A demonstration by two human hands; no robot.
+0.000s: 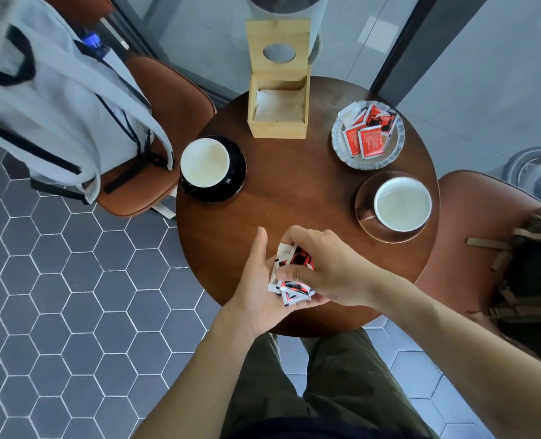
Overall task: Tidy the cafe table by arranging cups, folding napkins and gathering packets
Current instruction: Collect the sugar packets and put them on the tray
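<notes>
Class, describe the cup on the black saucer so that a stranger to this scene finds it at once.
Start at the round wooden table and go to its left edge, beside the chair with the grey backpack. There the white cup sits on a black saucer; the other cup, opposite, has a brown saucer.

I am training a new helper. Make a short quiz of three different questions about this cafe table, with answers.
1. True or false: both cups stand on saucers.
2. Where do loose packets already lie? A) wooden napkin box B) grey dish C) black saucer
3. What do the two hands hold together?

Key:
1. True: left cup on black saucer, right cup on brown saucer.
2. B, the grey dish.
3. A bunch of packets, between left hand and right hand.
</notes>
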